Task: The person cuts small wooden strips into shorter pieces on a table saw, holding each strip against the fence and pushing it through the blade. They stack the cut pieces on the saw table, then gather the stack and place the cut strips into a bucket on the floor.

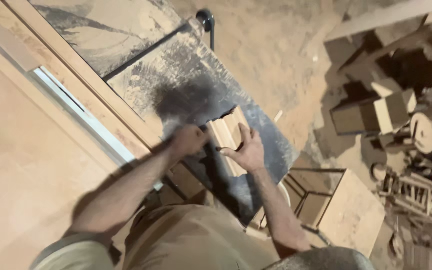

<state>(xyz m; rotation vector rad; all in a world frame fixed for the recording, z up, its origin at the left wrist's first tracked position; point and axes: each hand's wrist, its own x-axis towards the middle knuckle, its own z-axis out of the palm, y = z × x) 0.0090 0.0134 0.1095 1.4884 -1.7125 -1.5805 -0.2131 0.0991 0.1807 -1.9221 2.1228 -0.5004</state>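
Sawdust-covered workshop floor, scrap blocks point(391, 107) at right. Dusty dark saw table point(186, 80) runs diagonally. Pale moulded wood strip point(228, 137) lies along it, between both hands. Right hand point(248, 150) spread flat on strip; left hand point(188, 140) blurred, grip unclear, just beside it.

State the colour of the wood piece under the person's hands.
Pale tan wood piece, head view.

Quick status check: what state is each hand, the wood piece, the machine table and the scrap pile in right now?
left hand: blurred, on the wood piece; grip unclear.
right hand: open, fingers spread, resting on the wood piece.
wood piece: lying flat on the machine table, under both hands.
machine table: dusted with sawdust.
wooden box: standing on the floor, sawdust on it.
scrap pile: offcuts heaped untidily on the floor.
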